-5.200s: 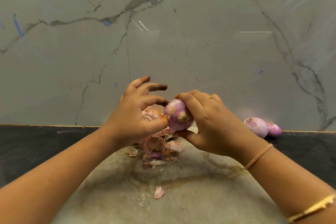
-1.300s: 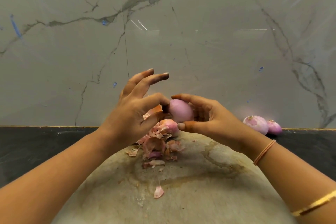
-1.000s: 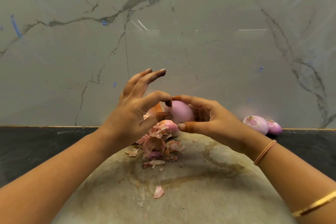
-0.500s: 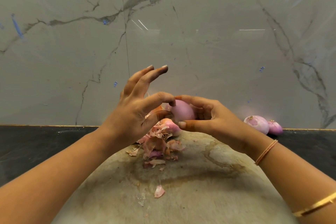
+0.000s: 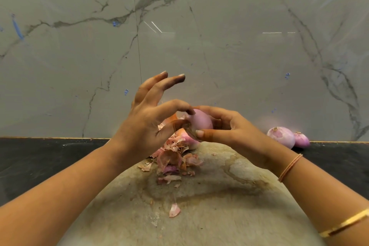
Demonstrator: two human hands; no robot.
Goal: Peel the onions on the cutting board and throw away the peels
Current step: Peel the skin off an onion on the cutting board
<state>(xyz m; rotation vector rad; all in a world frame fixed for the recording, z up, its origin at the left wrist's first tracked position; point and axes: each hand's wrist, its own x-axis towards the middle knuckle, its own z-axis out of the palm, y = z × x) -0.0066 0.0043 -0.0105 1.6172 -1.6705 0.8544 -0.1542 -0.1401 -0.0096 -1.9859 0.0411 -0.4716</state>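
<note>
Both hands meet above the far edge of the cutting board (image 5: 219,215), the right hand (image 5: 229,132) gripping the onion (image 5: 200,121), lately turned smooth side out, the left hand (image 5: 143,132) pinching its end, so probably little skin remains.

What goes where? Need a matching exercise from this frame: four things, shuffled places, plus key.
Things:
1. held onion
2. peel pile
3. onion pair
4. lone peel scrap

Places:
A. on the black counter, right of the cutting board
B. alone on the board, nearest the camera
C. gripped by the right hand, left hand pinching its end
D. heaped at the board's far end, below the hands

Pairs: 1-C, 2-D, 3-A, 4-B.
</note>
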